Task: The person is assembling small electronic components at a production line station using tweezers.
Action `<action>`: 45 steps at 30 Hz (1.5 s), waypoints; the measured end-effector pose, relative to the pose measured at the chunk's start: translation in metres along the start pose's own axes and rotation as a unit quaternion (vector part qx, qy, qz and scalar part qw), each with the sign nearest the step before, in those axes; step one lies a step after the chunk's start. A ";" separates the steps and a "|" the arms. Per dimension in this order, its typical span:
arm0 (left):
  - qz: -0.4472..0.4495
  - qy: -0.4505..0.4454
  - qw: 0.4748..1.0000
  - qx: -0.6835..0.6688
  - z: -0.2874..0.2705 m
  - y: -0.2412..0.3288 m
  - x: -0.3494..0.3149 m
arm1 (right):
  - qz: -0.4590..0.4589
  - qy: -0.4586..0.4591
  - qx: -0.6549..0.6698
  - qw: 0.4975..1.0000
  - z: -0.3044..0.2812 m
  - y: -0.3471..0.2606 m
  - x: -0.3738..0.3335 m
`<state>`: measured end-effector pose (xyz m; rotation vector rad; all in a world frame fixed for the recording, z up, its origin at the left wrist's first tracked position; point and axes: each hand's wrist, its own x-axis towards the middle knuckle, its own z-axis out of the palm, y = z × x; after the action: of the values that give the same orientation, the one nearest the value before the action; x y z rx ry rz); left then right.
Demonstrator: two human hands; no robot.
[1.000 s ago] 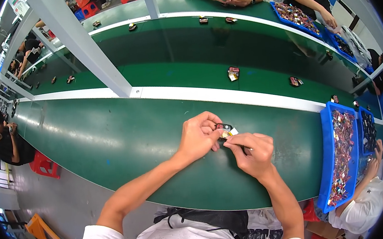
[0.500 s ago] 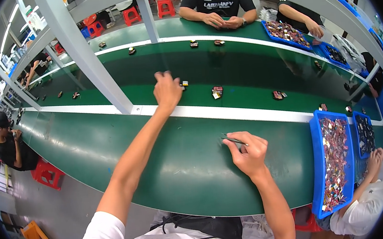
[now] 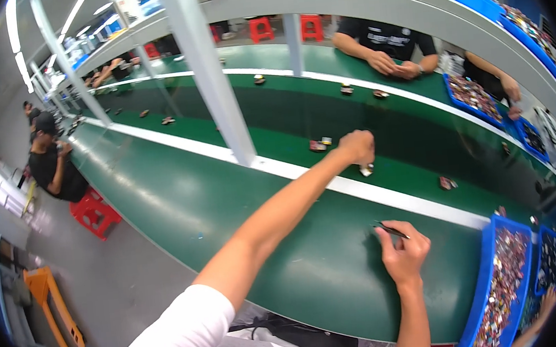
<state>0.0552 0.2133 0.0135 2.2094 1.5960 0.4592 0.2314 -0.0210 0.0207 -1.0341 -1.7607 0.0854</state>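
My left hand (image 3: 357,146) reaches over the white rail to the green conveyor belt (image 3: 272,117). Its bent fingers are closed at the tips on a small dark part with a white piece (image 3: 367,171); the exact grip is partly hidden. Just left of that hand lies another small assembly with red and pale pieces (image 3: 319,145). Over the green tabletop (image 3: 307,264) on the near side, my right hand (image 3: 407,249) pinches dark tweezers (image 3: 392,231). Their tips point up and left, with nothing visible between them.
A blue tray of small multicoloured parts (image 3: 496,286) stands at right, beside a smaller blue tray of dark parts (image 3: 549,261). A grey upright post (image 3: 209,80) rises from the white rail (image 3: 387,196). Co-workers sit across the belt and at far left, near a red stool (image 3: 96,214).
My left hand has moved right along the belt, from beside one assembly to another, and its fingers have closed. My right hand still holds the tweezers. The whole view has shifted.
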 end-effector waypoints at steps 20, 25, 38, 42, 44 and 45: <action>-0.081 0.086 0.850 -0.514 -0.008 -0.002 -0.194 | 0.173 -0.050 0.122 0.976 0.006 0.016 -0.027; -0.039 0.078 0.820 -0.566 0.013 0.008 -0.203 | 0.260 -0.007 0.222 0.940 0.004 0.042 -0.036; -0.031 -0.015 0.761 -0.648 0.023 0.027 -0.224 | 0.292 -0.007 0.219 0.931 -0.005 -0.019 -0.019; -0.033 -0.020 0.775 -0.631 0.021 0.031 -0.223 | 0.277 -0.017 0.227 0.934 -0.004 -0.020 -0.019; -0.036 -0.022 0.780 -0.624 0.020 0.031 -0.224 | 0.265 -0.022 0.216 0.940 -0.002 -0.019 -0.021; -0.035 -0.019 0.786 -0.616 0.020 0.031 -0.224 | 0.266 -0.023 0.215 0.939 -0.001 -0.019 -0.021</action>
<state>0.0222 -0.0114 0.0013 1.1022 0.8401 1.0367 0.2225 -0.0471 0.0156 -1.1521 -1.3681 0.8038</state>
